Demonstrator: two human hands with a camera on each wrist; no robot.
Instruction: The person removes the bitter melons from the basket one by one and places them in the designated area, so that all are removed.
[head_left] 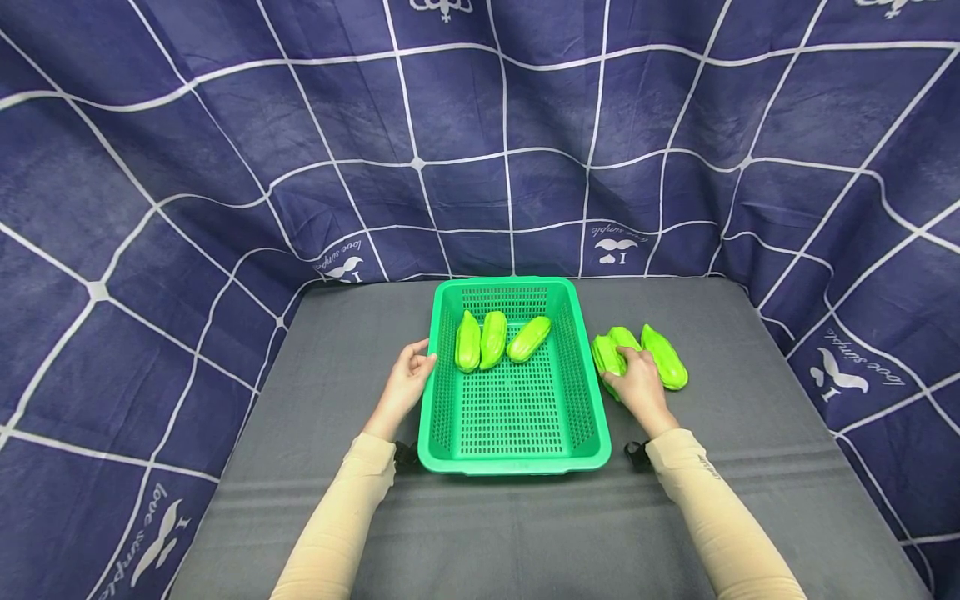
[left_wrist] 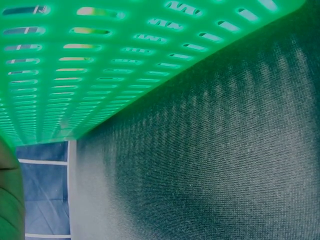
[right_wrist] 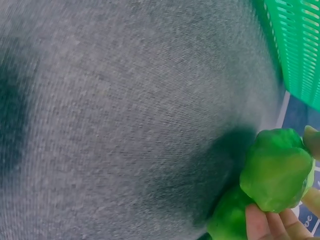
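Note:
A green plastic basket (head_left: pixel 517 464) with slotted walls stands on the table, and three light-green, ridged, elongated fruits lie inside, among them a middle fruit (head_left: pixel 492 340). My left hand (head_left: pixel 408 375) holds the basket's left rim, the thumb tip at its edge. To the right of the basket, my right hand (head_left: pixel 639 382) grips a ridged green fruit (right_wrist: pixel 275 170) between thumb and fingers. Another green fruit (head_left: pixel 624 337) lies right beside the held one, partly hidden. A third green fruit (head_left: pixel 666 360) with a pointed tip rests just right of the hand.
Grey cloth (head_left: pixel 300 467) covers the table. A dark blue curtain (head_left: pixel 465 192) with white lines hangs behind and along both sides. Tall slotted basket walls (right_wrist: pixel 297 45) stand to the left of my right hand.

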